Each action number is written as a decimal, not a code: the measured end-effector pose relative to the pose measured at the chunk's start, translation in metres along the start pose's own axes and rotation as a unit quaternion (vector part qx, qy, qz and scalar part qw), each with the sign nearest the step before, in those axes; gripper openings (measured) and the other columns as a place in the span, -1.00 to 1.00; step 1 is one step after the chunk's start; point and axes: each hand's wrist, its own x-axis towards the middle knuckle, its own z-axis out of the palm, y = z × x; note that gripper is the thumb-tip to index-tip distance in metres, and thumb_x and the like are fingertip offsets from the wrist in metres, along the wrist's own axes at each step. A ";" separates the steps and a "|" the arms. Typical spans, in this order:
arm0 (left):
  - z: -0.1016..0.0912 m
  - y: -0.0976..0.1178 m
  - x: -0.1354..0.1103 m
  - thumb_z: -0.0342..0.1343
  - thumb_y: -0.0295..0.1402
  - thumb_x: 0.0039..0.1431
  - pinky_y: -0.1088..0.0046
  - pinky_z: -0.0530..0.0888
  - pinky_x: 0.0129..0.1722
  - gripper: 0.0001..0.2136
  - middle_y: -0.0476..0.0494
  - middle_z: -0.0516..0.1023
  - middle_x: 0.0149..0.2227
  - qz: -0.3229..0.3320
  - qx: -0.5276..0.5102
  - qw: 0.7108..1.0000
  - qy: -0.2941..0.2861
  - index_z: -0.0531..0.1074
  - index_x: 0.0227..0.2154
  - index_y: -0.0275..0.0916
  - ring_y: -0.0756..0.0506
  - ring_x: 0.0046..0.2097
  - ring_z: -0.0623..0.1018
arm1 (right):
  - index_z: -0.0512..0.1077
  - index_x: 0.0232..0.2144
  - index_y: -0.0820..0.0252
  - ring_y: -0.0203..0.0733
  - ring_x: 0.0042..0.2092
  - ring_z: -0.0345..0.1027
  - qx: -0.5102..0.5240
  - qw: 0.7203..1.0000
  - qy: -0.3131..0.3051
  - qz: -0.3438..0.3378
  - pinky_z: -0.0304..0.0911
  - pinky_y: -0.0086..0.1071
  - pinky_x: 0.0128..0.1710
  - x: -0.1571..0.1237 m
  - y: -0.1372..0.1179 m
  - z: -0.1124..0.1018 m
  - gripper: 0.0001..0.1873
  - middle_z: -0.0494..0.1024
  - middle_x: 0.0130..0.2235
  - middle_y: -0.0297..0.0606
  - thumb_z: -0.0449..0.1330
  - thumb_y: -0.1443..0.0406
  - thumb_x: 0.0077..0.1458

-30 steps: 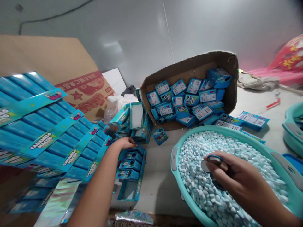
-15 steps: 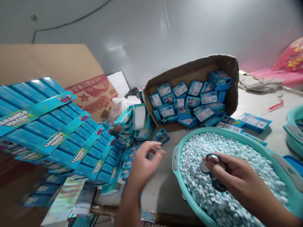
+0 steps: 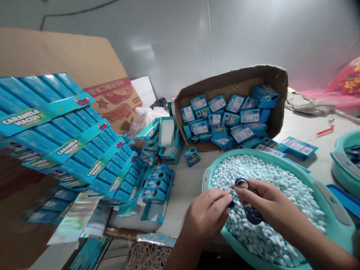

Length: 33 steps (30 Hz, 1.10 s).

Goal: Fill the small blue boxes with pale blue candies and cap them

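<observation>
My right hand (image 3: pixel 266 202) is above a turquoise basin (image 3: pixel 207 179) filled with small white and pale-blue candies (image 3: pixel 277 234). Its fingers are closed around small round tins; one tin (image 3: pixel 241 182) shows a shiny metal rim between thumb and forefinger. Another dark-blue round piece (image 3: pixel 254 216) hangs below the palm. Close beside it, over the basin's left part, my left hand (image 3: pixel 206 213) has its fingers pinched together. A dark-blue edge (image 3: pixel 231 204) shows at its fingertips, most likely a round lid, though the fingers hide most of it.
Leftward, blue display cartons (image 3: pixel 67 150) are stacked. A partly filled carton tray (image 3: pixel 157 217) stands at the table's front edge. Behind the basin, a cardboard box (image 3: pixel 230 84) lies tipped with several small blue boxes inside. A second turquoise basin (image 3: pixel 339 165) is at right.
My left hand has moved right, from over the table to beside my right hand, and its fingers have closed. The partly filled tray has come into fuller view.
</observation>
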 end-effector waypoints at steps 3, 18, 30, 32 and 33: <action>-0.029 -0.021 -0.003 0.12 -0.49 0.16 0.51 0.54 -0.11 -0.83 -0.07 0.64 -0.25 -0.162 0.059 0.984 0.032 0.52 -0.21 -0.18 -0.01 -0.21 0.60 | 0.36 -0.50 0.20 -0.31 -0.48 0.05 -0.040 0.998 0.039 -0.014 -0.03 -0.41 -0.51 -0.001 0.004 0.000 -0.55 0.20 -0.53 -0.40 0.13 -0.03 0.20; -0.131 -0.233 -0.003 0.35 -0.10 -0.41 0.42 0.32 -0.50 -0.62 -0.01 0.45 -0.61 -0.564 0.206 0.729 -0.327 0.37 -0.55 -0.19 -0.19 -0.43 0.52 | 0.34 -0.49 0.18 -0.29 -0.47 0.02 -0.052 0.996 0.072 -0.028 -0.01 -0.42 -0.53 -0.004 -0.002 -0.001 -0.55 0.14 -0.53 -0.38 0.08 -0.04 0.22; -0.129 -0.221 0.004 0.34 -0.08 -0.25 0.26 0.45 -0.08 -0.50 -0.41 0.49 0.01 -0.571 0.265 0.684 -0.369 0.45 -0.24 -0.26 -0.36 0.00 0.52 | 0.20 -0.55 0.15 -0.31 -0.48 0.02 -0.090 0.993 0.059 -0.044 -0.05 -0.40 -0.51 -0.002 -0.002 0.002 -0.55 0.11 -0.54 -0.42 0.07 0.00 0.25; -0.124 -0.191 0.004 0.27 -0.08 -0.09 0.15 0.41 0.03 -0.43 -0.45 0.38 0.12 -0.566 0.281 0.704 -0.325 0.40 -0.01 -0.26 -0.39 0.09 0.47 | 0.16 -0.57 0.14 -0.32 -0.51 -0.01 -0.106 0.992 0.048 -0.048 -0.10 -0.40 -0.53 0.000 -0.001 0.003 -0.53 0.08 -0.57 -0.44 0.05 0.00 0.25; -0.118 -0.170 0.005 0.20 -0.08 0.01 0.09 0.39 0.07 -0.39 -0.45 0.33 0.16 -0.560 0.292 0.715 -0.299 0.31 0.11 -0.24 -0.38 0.13 0.44 | 0.16 -0.57 0.14 -0.32 -0.51 0.00 -0.127 0.989 0.040 -0.057 -0.10 -0.40 -0.53 0.002 0.001 0.004 -0.54 0.09 -0.57 -0.44 0.05 0.02 0.25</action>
